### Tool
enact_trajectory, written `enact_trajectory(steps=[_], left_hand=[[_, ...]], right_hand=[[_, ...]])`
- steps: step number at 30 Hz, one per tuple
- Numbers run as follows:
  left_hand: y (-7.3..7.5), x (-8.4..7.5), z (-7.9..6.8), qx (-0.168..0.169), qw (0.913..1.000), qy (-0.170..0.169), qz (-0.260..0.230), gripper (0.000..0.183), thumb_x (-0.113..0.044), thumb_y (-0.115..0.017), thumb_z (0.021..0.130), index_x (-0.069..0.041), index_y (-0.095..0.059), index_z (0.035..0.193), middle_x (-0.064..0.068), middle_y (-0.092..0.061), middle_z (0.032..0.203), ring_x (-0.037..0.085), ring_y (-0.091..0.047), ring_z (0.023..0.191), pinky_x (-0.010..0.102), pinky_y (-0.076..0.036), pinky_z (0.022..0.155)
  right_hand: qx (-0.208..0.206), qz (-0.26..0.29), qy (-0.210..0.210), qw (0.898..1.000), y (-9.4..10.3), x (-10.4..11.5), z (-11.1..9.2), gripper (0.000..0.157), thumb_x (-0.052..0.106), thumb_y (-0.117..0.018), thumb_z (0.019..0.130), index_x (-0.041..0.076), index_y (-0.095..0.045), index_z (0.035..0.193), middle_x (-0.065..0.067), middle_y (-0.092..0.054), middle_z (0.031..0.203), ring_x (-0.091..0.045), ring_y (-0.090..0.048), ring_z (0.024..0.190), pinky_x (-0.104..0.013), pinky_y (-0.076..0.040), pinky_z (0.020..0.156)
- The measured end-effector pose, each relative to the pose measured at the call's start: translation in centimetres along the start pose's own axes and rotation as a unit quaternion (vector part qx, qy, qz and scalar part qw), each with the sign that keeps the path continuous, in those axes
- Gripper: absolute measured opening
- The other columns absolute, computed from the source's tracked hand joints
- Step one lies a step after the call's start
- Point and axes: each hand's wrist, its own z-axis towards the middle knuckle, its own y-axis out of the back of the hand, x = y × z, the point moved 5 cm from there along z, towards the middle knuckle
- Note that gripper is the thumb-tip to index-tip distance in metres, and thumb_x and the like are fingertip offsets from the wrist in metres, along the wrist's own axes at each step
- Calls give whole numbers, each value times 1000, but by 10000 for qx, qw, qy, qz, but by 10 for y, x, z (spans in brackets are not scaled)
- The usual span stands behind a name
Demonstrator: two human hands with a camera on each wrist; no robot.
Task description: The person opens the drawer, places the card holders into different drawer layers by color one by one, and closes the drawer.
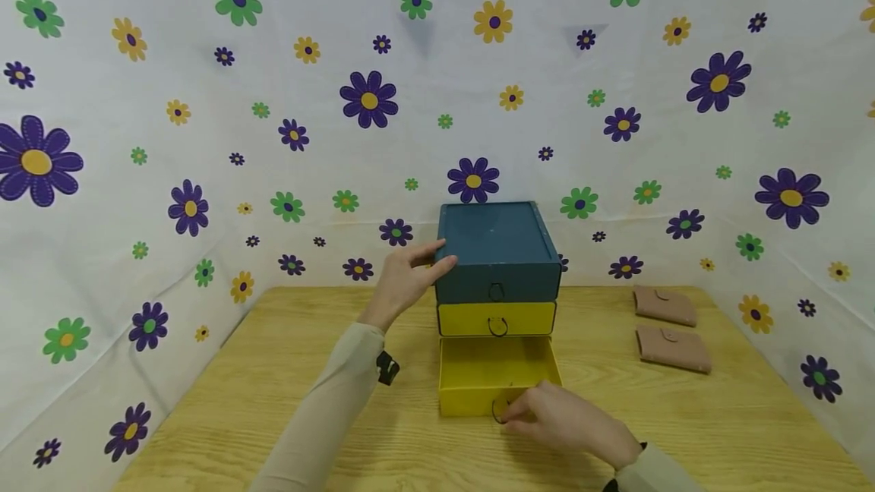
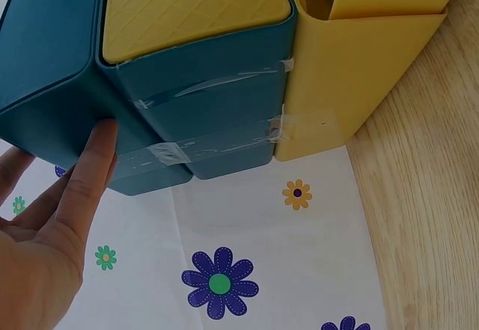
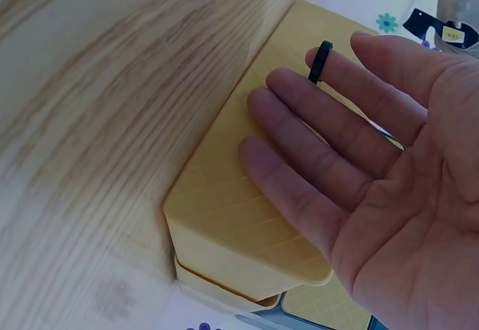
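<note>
A small stacked drawer unit (image 1: 499, 234) stands on the table, with a teal top tier and yellow drawers below. Its bottom yellow drawer (image 1: 454, 403) is pulled out, and the part of its inside that shows holds nothing. My left hand (image 1: 405, 279) rests against the upper left side of the unit, fingers extended; the left wrist view shows the fingertips on the teal wall (image 2: 123, 132). With the index finger in the black ring handle (image 3: 320, 62) of the bottom drawer, my right hand (image 1: 563, 416) holds it. The middle yellow drawer (image 1: 465, 320) is closed.
Two pinkish-brown snap wallets (image 1: 664, 305) lie on the wooden table (image 1: 328, 431) to the right of the unit. Clear tape (image 2: 217, 154) runs along the unit's side. A flower-patterned white cloth (image 1: 424, 143) hangs behind and at both sides.
</note>
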Motion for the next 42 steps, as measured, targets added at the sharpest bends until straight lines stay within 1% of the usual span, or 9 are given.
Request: enact_trajectory(steps=[4, 10, 11, 15, 29, 33, 35, 38, 42], left_hand=[[0, -1, 0, 23, 10000, 1, -20, 63, -62, -65, 85, -28, -59, 137, 0, -64, 130, 21, -59, 121, 44, -51, 98], [0, -1, -1, 25, 10000, 79, -47, 63, -63, -65, 84, -28, -59, 136, -1, -64, 130, 21, -59, 121, 44, -51, 98], [0, -1, -1, 12, 10000, 66, -34, 63, -64, -65, 84, -28, -59, 136, -1, -64, 129, 20, -59, 120, 43, -52, 98], [0, -1, 0, -5, 10000, -36, -1, 62, -62, -65, 85, -27, -59, 137, 0, -64, 129, 21, -60, 119, 44, -52, 98], [1, -2, -1, -39, 10000, 14, 42, 62, -62, -65, 85, -28, -59, 137, 0, -65, 128, 20, -60, 119, 45, -52, 98], [1, -2, -1, -50, 10000, 7, 79, 61, -62, -64, 86, -28, -59, 136, -1, -65, 127, 20, -60, 118, 44, -52, 98], [1, -2, -1, -50, 10000, -6, 85, 61, -62, -64, 86, -28, -60, 136, -1, -65, 127, 19, -60, 118, 43, -52, 98], [1, -3, -1, -32, 10000, -16, 78, 60, -61, -64, 86, -28, -59, 136, 0, -65, 127, 19, -60, 118, 44, -52, 98], [1, -3, -1, -29, 10000, 7, 68, 60, -60, -64, 86, -28, -59, 137, -1, -64, 127, 19, -59, 118, 44, -52, 97]], right_hand=[[66, 88, 3, 9999, 0, 3, -2, 23, 26, -64, 95, 17, -76, 112, 8, -75, 104, 7, -53, 66, -16, -49, 64], [172, 207, 75, 9996, -1, 8, -7, 23, 28, -63, 96, 17, -76, 111, 8, -75, 103, 8, -62, 80, -17, -53, 71], [187, 235, 86, 9995, -2, 9, -7, 23, 28, -63, 96, 17, -76, 111, 7, -75, 104, 7, -64, 83, -17, -54, 73], [206, 288, 108, 9993, -2, 11, -8, 23, 28, -63, 96, 17, -76, 111, 7, -75, 104, 4, -65, 87, -18, -54, 74], [158, 407, 105, 9990, -5, 15, -10, 24, 27, -63, 96, 14, -76, 111, 6, -75, 102, 8, -58, 68, -15, -50, 64], [203, 403, 98, 9989, -5, 15, -9, 24, 27, -63, 96, 14, -76, 112, 6, -75, 104, 9, -60, 71, -15, -51, 66], [211, 376, 130, 9990, -5, 15, -9, 25, 28, -62, 97, 15, -76, 113, 6, -75, 105, 9, -62, 77, -16, -52, 69], [117, 382, 170, 9991, -2, 16, -8, 24, 28, -61, 97, 16, -75, 113, 7, -74, 106, 8, -62, 82, -17, -53, 72], [-236, 470, 59, 9986, 5, 15, -8, 22, 27, -62, 97, 16, -76, 109, 9, -74, 99, 6, -60, 75, -18, -51, 67]])
